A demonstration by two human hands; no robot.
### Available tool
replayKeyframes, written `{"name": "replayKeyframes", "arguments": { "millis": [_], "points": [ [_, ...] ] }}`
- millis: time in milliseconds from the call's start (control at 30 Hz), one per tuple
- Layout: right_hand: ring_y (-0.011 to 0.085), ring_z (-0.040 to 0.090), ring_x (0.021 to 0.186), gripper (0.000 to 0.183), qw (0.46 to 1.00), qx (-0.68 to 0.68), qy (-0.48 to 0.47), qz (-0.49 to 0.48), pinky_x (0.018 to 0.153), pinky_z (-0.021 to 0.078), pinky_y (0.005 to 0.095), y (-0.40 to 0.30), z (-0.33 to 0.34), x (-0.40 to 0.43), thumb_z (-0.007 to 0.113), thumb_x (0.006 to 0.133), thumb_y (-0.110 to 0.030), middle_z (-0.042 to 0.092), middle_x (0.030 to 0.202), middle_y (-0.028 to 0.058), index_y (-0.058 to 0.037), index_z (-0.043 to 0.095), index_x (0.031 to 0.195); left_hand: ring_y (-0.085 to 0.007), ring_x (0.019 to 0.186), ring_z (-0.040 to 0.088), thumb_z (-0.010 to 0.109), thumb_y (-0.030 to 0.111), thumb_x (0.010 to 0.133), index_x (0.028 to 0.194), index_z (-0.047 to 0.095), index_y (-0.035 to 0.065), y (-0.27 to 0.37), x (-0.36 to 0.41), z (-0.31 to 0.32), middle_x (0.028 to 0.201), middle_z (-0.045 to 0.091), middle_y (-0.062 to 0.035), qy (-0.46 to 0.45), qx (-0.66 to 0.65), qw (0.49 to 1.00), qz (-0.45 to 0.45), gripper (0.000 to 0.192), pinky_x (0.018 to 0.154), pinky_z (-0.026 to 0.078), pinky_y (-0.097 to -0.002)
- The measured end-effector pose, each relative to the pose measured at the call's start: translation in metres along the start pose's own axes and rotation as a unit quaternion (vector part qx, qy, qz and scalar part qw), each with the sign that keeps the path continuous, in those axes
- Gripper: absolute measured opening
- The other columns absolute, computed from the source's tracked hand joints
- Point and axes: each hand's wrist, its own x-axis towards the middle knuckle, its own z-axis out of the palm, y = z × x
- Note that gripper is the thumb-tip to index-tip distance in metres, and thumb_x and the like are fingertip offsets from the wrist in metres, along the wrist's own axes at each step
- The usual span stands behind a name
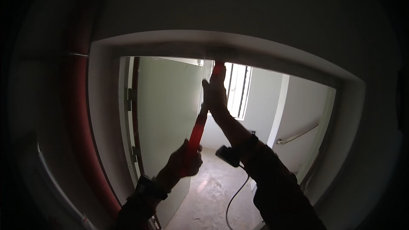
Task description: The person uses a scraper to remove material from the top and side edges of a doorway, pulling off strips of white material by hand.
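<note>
My left hand (174, 165) grips the red, seemingly translucent handle (196, 134) of a hand tool, whose exact kind is hard to tell. Its dark narrow end slants up to the heel of my right hand (215, 97). Raised to the top of the doorway, my right hand holds a second red piece (219, 66), perhaps another tool handle. The upper end of that piece meets the underside of the door lintel (179, 49), where a dark patch hides the contact. Both hands are backlit, so finger detail is lost.
A pale green door (169, 108) stands swung inward on hinges at the left. Beside the frame runs a thick red pipe (78, 118). Beyond are a barred window (238, 89), a handrail (298, 135) and a concrete floor (211, 195). A cable (235, 195) dangles from the device on my right wrist (228, 156).
</note>
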Motion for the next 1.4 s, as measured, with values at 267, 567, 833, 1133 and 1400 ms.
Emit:
{"name": "replayKeyframes", "arguments": {
  "millis": [267, 567, 833, 1133, 1400],
  "points": [
    [0.0352, 0.064, 0.088, 0.085, 0.999, 0.025, -0.029, -0.017, 0.081, 0.0497, 0.0454, -0.002, 0.036, 0.017, 0.054, 0.087, -0.012, 0.061, 0.104, 0.0223, -0.0102, -0.008, 0.145, -0.0139, 0.047, 0.042, 0.036, 0.06, 0.092, 0.102, 0.053, 0.0109, 0.018, -0.018, 0.0, 0.062, 0.048, -0.0009, -0.012, 0.091, 0.995, 0.04, 0.053, 0.036, 0.034, -0.0284],
    [0.0325, 0.066, 0.076, 0.088, 0.998, -0.002, -0.031, -0.051, 0.068, 0.0535, 0.0417, -0.004, 0.076, 0.025, 0.059, 0.085, -0.02, 0.063, 0.091, 0.0244, -0.0106, -0.005, 0.145, -0.0131, 0.046, 0.041, 0.036, 0.058, 0.093, 0.102, 0.054, 0.0094, 0.027, -0.041, -0.017, 0.059, 0.046, -0.0007, -0.006, 0.018, 0.997, 0.076, 0.052, 0.036, 0.034, -0.0273],
    [0.0318, 0.065, 0.075, 0.089, 0.955, 0.18, -0.232, -0.03, 0.054, 0.0547, 0.04, 0.018, 0.124, -0.03, 0.061, 0.085, -0.015, 0.062, 0.097, 0.0217, -0.0161, -0.005, 0.145, -0.0147, 0.048, 0.038, 0.035, 0.066, 0.089, 0.096, 0.054, 0.0086, -0.017, -0.07, -0.038, 0.057, 0.04, -0.0012, -0.056, -0.044, 0.987, 0.143, 0.061, 0.038, 0.032, -0.0292],
    [0.0339, 0.063, 0.072, 0.036, 0.91, -0.156, -0.145, -0.355, 0.063, 0.0526, 0.0487, 0.0, 0.072, 0.031, 0.047, 0.092, -0.02, 0.059, 0.091, 0.0197, -0.009, 0.037, 0.125, -0.0239, 0.09, 0.063, 0.051, 0.029, 0.096, 0.131, 0.042, 0.0002, -0.017, -0.057, -0.038, 0.101, 0.06, -0.014, 0.193, 0.402, 0.886, 0.123, 0.046, 0.08, 0.054, -0.037],
    [0.0272, 0.062, 0.055, 0.024, 0.747, -0.481, -0.01, -0.459, 0.051, 0.0498, 0.0399, -0.035, -0.03, 0.05, 0.053, 0.092, -0.026, 0.059, 0.058, 0.0093, -0.0034, 0.05, 0.1, -0.0209, 0.083, 0.066, 0.053, 0.021, 0.095, 0.113, 0.056, -0.005, -0.025, -0.035, -0.05, 0.097, 0.062, -0.0131, 0.223, 0.437, 0.869, 0.063, 0.032, 0.073, 0.055, -0.0313]
  ]
}}
